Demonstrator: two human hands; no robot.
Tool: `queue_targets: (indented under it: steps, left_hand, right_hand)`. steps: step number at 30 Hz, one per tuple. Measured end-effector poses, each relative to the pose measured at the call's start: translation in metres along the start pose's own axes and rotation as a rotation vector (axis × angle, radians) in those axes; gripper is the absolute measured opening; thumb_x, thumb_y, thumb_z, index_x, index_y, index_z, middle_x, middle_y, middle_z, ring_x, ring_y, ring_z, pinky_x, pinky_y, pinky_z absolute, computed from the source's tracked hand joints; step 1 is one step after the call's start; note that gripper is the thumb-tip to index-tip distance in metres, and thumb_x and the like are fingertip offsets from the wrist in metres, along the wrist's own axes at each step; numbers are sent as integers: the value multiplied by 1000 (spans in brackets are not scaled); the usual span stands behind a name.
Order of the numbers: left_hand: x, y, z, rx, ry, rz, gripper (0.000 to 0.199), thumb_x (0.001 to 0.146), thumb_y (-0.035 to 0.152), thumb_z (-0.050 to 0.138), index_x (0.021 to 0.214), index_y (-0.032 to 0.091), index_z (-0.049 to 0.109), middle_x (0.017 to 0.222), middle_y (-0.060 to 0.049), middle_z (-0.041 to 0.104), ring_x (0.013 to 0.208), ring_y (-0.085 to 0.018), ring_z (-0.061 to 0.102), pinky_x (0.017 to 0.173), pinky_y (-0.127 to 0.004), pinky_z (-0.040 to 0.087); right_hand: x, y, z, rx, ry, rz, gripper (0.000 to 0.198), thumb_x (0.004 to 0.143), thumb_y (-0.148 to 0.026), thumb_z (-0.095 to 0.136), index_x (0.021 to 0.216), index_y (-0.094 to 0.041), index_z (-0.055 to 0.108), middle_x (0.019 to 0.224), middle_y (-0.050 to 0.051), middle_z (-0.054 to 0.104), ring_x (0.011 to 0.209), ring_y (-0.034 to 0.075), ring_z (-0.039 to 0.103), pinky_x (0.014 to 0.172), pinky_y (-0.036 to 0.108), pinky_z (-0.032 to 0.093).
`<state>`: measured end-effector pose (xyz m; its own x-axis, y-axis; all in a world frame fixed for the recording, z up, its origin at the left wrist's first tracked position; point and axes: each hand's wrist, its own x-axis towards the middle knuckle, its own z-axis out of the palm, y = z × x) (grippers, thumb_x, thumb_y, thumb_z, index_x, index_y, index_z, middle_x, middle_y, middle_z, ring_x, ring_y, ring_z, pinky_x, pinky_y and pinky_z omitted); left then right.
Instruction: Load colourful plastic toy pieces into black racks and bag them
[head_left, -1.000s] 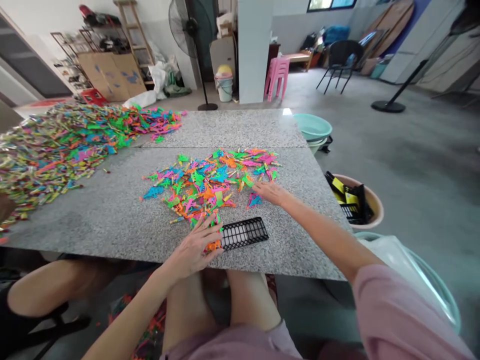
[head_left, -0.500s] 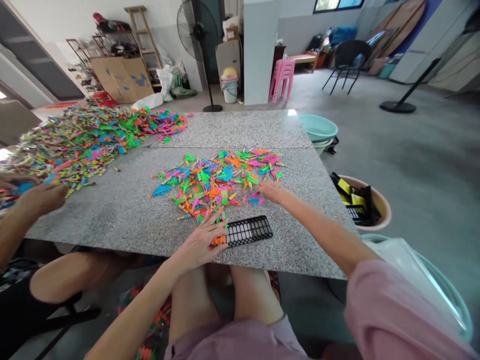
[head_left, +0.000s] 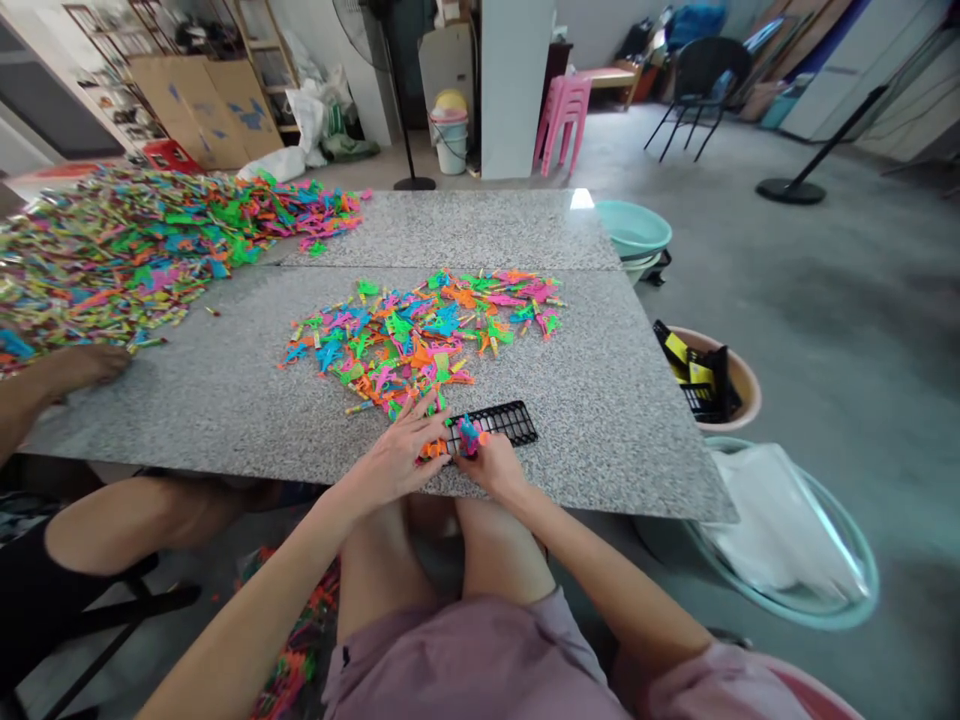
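A small black plastic grid basket point(head_left: 513, 422) lies near the front edge of the stone table. My left hand point(head_left: 401, 447) spans its left end, fingers spread along the far side and thumb at the near side. Small orange plastic pieces point(head_left: 433, 450) show beneath that hand, in the basket's left end. Above the basket, my right hand point(head_left: 495, 466) pinches a small bunch of blue and pink plastic pieces point(head_left: 469, 434). Just beyond lies a loose pile of bright plastic pieces point(head_left: 420, 340), some with yellowish wrapped sticks attached; their exact kind is unclear.
A larger heap of similar pieces point(head_left: 150, 240) covers the table's left side, with a co-worker's hand point(head_left: 86, 368) at its near edge. Right of the table stand a tub of black baskets point(head_left: 750, 385), a teal tub with white plastic bags point(head_left: 862, 600) and teal basins point(head_left: 634, 230).
My right hand has come from the pile's right side back to the basket, bringing blue and pink pieces. My left hand stays on the basket. The view has tilted down slightly.
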<state>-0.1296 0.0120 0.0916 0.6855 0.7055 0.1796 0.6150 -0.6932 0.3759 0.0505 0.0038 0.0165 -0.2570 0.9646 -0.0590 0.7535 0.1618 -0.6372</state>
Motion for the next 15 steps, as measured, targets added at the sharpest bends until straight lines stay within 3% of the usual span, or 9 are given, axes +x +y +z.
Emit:
queue_targets:
  steps: [6,12,15]
  left_hand:
    - [1,3,4,16,61,-72,57,89,21,54,145,20,43,147,-9,51,149,-27,24,122,-54,23]
    - [3,4,7,87,73,-40,59,83,16,56,141,21,50,142,-9,56,147,-32,27,119,-60,26]
    - [2,2,8,117,74,-35,60,84,25,62,143,21,49,142,-11,56,146,-35,30,117,-61,29]
  right_hand:
    - [4,-24,-19,-231,-135,-17,22,87,-13,52,103,-13,66,90,16,73,81,25,69,69,31,47]
    - [13,-33,-13,-254,-145,4,24,88,-14,53,109,-9,65,101,21,70,93,30,68,75,36,49]
    - [21,-21,-21,-221,-244,-88,30,84,-15,62,112,-7,64,103,20,70,95,30,68,77,35,50]
